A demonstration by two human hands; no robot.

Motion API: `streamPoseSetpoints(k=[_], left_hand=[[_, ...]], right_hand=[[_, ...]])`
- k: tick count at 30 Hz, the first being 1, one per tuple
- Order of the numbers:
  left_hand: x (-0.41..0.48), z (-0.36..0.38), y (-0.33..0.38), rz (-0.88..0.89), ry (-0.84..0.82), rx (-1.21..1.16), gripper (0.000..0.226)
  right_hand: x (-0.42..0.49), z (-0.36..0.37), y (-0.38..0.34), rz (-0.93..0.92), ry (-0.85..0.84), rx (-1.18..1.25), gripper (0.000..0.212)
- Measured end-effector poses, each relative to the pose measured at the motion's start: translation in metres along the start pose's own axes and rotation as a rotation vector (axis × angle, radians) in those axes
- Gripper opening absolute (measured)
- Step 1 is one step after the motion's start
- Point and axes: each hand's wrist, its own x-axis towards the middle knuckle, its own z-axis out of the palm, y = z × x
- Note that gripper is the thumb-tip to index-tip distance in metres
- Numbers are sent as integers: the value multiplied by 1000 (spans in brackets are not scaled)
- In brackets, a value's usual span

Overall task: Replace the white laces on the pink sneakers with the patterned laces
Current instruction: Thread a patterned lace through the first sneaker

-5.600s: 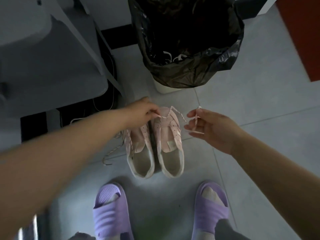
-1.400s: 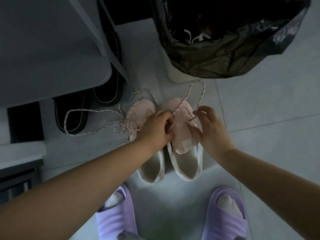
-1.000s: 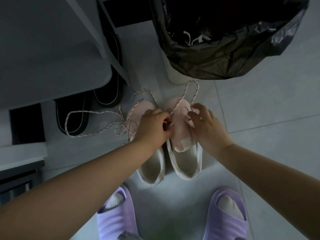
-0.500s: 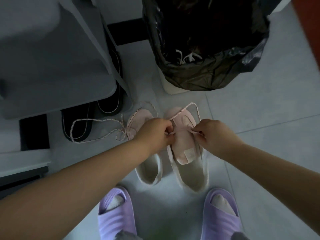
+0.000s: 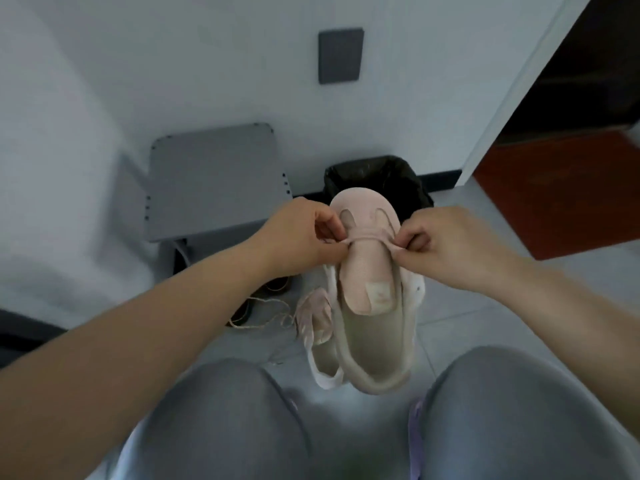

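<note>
A sneaker (image 5: 367, 271) hangs in the middle, with the left hand (image 5: 304, 237) on its left side and the right hand (image 5: 446, 245) on its right. A lace (image 5: 367, 240) pinched by both hands runs across it. A bin (image 5: 381, 174) stands behind it, and a stool (image 5: 211, 178) is just left of the bin. A second sneaker (image 5: 317, 323) lies on the floor (image 5: 485, 306), below and left of the first. A loose cord (image 5: 263, 322) trails left from it towards shoes (image 5: 273, 287) under the stool. Two knees (image 5: 225, 420) are nearest.
</note>
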Motion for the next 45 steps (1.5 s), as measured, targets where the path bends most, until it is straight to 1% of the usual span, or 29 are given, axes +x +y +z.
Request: streamPoseSetpoints(k=[3,8,12,16,19,21,24,26,28,31,33,34,38,39,41,43,45], left_hand=[[-38,-16,24,59,30,66,8],[-92,-15,43,99,14,79,11],[-116,-3,49,89,1,49,10],[-124,1,52,71,-69,88,10],[-119,0,54,76,-96,124,12],[-116,-1,55,74,-135,168,9],[-114,-3,50,63,-215,190,4],[-114,-5,44,66,-234,180,10],[-115,-1,39,50,-177,168,15],[-114,12,34,34,16,160,16],[-112,19,32,81,118,171,16],[-111,21,30,111,149,177,16],[-108,26,24,181,208,147,14],[-108,26,22,213,208,151,14],[-107,27,20,275,199,169,12],[-108,29,19,287,210,164,11],[-109,33,21,287,240,167,11]], right_hand=[[-35,-10,-29,-43,46,71,6],[-77,-11,-50,-219,75,28,4],[-99,-6,-50,-282,28,-14,5],[-110,-5,-47,-329,-10,-44,5],[-111,-5,-45,-339,-10,-66,7],[-110,-2,-44,-332,8,-62,8],[-108,4,-39,-253,38,21,9],[-106,6,-34,-199,43,109,10],[-106,10,-31,-137,-5,176,12],[-107,17,-31,-14,-71,246,21],[-108,20,-31,42,-57,300,28],[-107,21,-29,54,-34,306,28],[-104,22,-23,38,13,321,8],[-103,22,-22,25,31,335,8],[-101,21,-20,4,83,354,15],[-99,20,-20,-10,157,361,24],[-97,19,-24,-1,221,406,25]])
